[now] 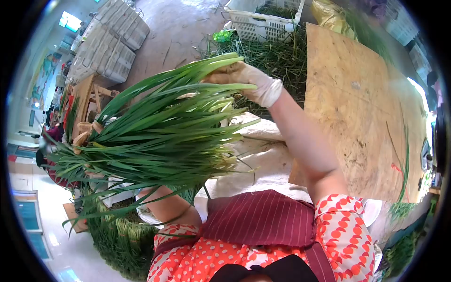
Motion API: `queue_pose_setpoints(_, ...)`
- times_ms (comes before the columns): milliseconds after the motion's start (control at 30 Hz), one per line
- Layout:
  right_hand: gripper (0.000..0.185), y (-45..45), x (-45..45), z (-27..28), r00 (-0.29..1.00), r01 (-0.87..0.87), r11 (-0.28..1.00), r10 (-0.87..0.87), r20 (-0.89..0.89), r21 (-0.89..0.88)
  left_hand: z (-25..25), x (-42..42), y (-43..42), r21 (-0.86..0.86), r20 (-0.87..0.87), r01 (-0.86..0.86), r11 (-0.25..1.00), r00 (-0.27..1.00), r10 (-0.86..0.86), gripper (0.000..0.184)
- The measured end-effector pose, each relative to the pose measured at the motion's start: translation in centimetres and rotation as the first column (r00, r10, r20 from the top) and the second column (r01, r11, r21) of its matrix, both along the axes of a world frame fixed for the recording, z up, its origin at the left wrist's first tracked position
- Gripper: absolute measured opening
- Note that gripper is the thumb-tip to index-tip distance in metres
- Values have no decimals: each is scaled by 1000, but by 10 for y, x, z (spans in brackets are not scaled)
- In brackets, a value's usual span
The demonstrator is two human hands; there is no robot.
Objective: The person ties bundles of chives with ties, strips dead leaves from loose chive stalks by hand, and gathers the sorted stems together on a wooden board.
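Holds leafy green bundle [162, 134] crosswise, in curled fingers of left hand [81, 138] at leaf-tip end, with pale stalk end against right hand [250, 81], pinch there impossible to tell.

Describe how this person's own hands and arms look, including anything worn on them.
The right hand wears a thin, pale glove, its whitish cuff bunched at the wrist. The left hand is mostly hidden; its fingers look gloved too. What shows of both forearms is bare, below short sleeves, whitish with rounded red shapes.
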State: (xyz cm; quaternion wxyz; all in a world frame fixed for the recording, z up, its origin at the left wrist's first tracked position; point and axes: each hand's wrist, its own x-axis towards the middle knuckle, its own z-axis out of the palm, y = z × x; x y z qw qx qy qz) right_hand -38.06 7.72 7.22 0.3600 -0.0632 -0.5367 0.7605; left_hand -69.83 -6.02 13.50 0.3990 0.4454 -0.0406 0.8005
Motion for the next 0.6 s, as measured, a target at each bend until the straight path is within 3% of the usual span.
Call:
queue_pose_setpoints(133,33,-4,1,12,984,-20,990,-6,-180,-143,0,0,4,-8,12,4,1000,1000,-4,44)
queue_pose_setpoints(200,30,-6,8,21,989,77,986,-94,112,150,-1,1,3,-8,3,-5,1000,1000,5,44)
queue_pose_setpoints(233,28,-3,5,13,992,83,979,-99,79,186,-1,0,4,-13,2,1,1000,1000,-1,44)
queue_pose_setpoints(333,29,-5,4,12,998,38,998,-36,-47,45,-4,4,5,-16,-1,3,1000,1000,-3,43)
queue_pose_setpoints(467,31,0,1,12,978,179,980,-166,-129,92,-6,4,5,-21,13,5,1000,1000,-5,43)
queue_pose_setpoints(533,34,-8,10,24,977,74,991,-95,-191,-114,-7,6,4,-24,23,26,999,999,-25,43)
queue_pose_setpoints(567,34,-7,13,24,977,73,991,-94,-192,-115,-7,8,3,-27,26,36,999,999,-36,43)
queue_pose_setpoints(600,35,-5,16,23,981,56,998,-54,-188,8,-8,11,3,-28,27,48,998,999,-47,43)
